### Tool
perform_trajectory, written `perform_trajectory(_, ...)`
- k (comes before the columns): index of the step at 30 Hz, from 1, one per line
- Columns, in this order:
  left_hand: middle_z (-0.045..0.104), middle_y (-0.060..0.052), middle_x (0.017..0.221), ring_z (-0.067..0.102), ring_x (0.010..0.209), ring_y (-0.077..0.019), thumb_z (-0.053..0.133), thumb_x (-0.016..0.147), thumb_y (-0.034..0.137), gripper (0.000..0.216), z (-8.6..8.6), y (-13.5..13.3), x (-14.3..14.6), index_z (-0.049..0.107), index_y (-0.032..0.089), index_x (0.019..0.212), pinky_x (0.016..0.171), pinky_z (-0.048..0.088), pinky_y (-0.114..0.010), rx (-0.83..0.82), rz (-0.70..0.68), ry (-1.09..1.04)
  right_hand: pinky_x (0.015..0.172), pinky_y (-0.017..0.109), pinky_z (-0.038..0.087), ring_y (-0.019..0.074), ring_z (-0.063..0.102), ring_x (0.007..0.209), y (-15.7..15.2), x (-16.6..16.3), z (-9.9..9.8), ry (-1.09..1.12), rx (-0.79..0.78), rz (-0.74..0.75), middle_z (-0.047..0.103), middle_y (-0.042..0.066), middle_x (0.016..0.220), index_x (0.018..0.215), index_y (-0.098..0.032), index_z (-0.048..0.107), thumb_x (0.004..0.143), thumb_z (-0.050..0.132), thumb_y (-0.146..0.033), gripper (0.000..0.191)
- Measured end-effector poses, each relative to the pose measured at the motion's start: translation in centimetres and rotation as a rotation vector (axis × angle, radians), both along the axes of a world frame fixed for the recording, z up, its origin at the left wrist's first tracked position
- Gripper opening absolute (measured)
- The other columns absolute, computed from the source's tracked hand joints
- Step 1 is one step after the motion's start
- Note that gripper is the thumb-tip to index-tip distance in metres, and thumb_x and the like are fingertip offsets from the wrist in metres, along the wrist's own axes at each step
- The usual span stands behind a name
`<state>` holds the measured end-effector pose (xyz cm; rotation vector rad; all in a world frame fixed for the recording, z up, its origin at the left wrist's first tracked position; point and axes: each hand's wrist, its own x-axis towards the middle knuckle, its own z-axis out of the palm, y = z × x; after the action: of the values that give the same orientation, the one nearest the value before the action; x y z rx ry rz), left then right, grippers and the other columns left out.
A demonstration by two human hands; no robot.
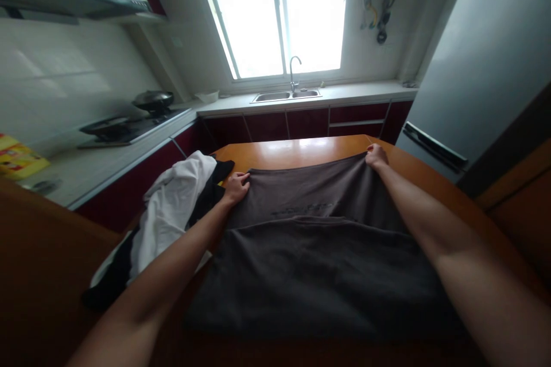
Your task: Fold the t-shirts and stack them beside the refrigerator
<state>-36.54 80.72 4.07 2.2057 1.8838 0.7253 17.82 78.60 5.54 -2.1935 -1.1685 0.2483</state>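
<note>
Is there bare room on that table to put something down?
Yes: the wooden table is bare beyond the far edge of the dark grey garment, and right of the right hand. The left is crowded by the clothes pile.

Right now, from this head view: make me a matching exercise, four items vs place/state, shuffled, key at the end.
Column one
1. Dark garment
2. White cloth
3. Tap
4. Right hand

Column two
A. Upright at the sink, in front of the window
B. Heaped with black fabric, on the left
C. Grasping fabric at a far corner
D. Spread across the middle of the wooden table

Pairs: 1-D, 2-B, 3-A, 4-C
</note>
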Motion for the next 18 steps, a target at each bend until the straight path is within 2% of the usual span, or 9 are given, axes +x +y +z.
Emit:
perform_trajectory(4,0.060,-0.014,0.131,0.051,0.128,-0.0366,0.058,0.083,0.027,0.045,0.2,0.2,0.6,0.072,0.020,0.125,0.114,0.037,-0.047,0.003,0.022,0.112,0.101,0.042,0.046,0.0304,0.059,0.118,0.7,-1.1,-0.4,-0.052,-0.028,0.016,0.063,0.019,0.126,0.125,-0.016,0.061,0.092,0.057,-0.024,0.035)
perform_trajectory(7,0.051,-0.014,0.148,0.042,0.139,-0.0326,0.051,0.089,0.026,0.052,0.3,-0.2,1.6,0.062,0.016,0.139,0.119,0.030,-0.041,0.013,-0.052,0.161,0.107,0.045,0.040,0.0339,0.048,0.131,-0.5,-2.5,-0.9,-0.111,-0.020,0.054,0.055,0.022,0.137,0.129,-0.013,0.060,0.095,0.052,-0.028,0.038)
perform_trajectory(10,0.043,-0.014,0.157,0.036,0.146,-0.0285,0.046,0.096,0.033,0.056,0.0,-0.8,3.3,0.052,0.013,0.147,0.122,0.025,-0.037,-0.019,-0.144,0.185,0.113,0.045,0.035,0.0334,0.042,0.137,-2.9,-4.2,-2.0,-0.211,-0.018,0.175,0.048,0.021,0.147,0.134,-0.013,0.057,0.098,0.043,-0.029,0.042)
perform_trajectory(12,0.038,-0.016,0.160,0.029,0.150,-0.0334,0.047,0.097,0.044,0.061,-0.3,-1.1,4.4,0.049,0.014,0.150,0.122,0.022,-0.045,-0.071,-0.153,0.201,0.117,0.047,0.029,0.0337,0.035,0.144,-4.6,-5.1,-2.8,-0.279,-0.062,0.261,0.040,0.021,0.156,0.142,-0.011,0.051,0.100,0.038,-0.033,0.049)
perform_trajectory(15,0.027,-0.017,0.164,0.018,0.153,-0.0392,0.043,0.097,0.059,0.070,-0.4,-1.3,5.4,0.042,0.021,0.155,0.121,0.013,-0.058,-0.175,-0.117,0.260,0.122,0.054,0.016,0.0331,0.018,0.153,-6.5,-5.9,-3.8,-0.283,-0.187,0.294,0.023,0.021,0.165,0.153,-0.009,0.037,0.102,0.031,-0.047,0.064)
perform_trajectory(18,0.019,-0.016,0.167,0.012,0.154,-0.0386,0.038,0.097,0.065,0.073,-0.3,-1.0,5.6,0.036,0.025,0.158,0.121,0.007,-0.060,-0.216,-0.111,0.305,0.123,0.056,0.007,0.0303,0.011,0.156,-7.0,-5.9,-4.0,-0.263,-0.264,0.279,0.016,0.018,0.168,0.158,-0.012,0.030,0.101,0.026,-0.056,0.072)
